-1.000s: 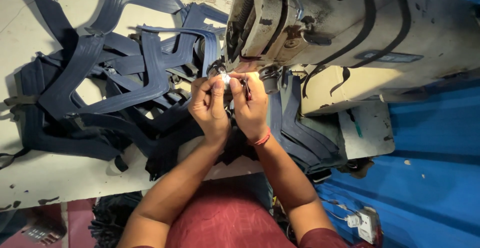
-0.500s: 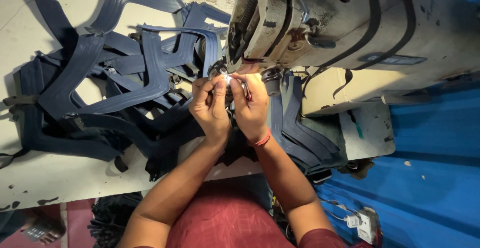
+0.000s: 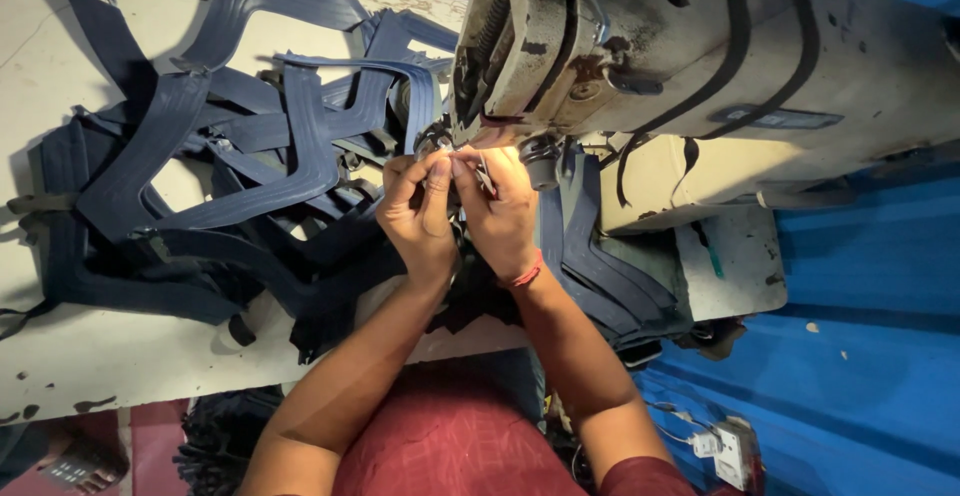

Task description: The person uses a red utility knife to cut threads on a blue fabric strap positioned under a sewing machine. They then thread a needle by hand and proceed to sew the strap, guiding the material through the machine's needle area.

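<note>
Sewing machine [image 3: 700,66], grimy cream-grey, spanning the upper right of the head view, head end at centre with dark straps looped over its body. Both hands raised to the needle area just beneath that head end. Left hand [image 3: 420,218] with thumb and fingertips pinched together, something too small to make out between them. Right hand [image 3: 500,218] touching the left, fingers closed on a thin metal tool [image 3: 483,174], maybe tweezers or snips, hard to tell which. Red thread band [image 3: 527,273] around the right wrist. Dark navy fabric pieces [image 3: 230,186], long curved strips with stitched edges, heaped across the pale worn surface [image 3: 90,356] to the left, some running under the hands. More navy strips [image 3: 600,276] stacked to the right below the machine. Blue floor at right, white plug adaptor [image 3: 725,451] near the bottom edge.
</note>
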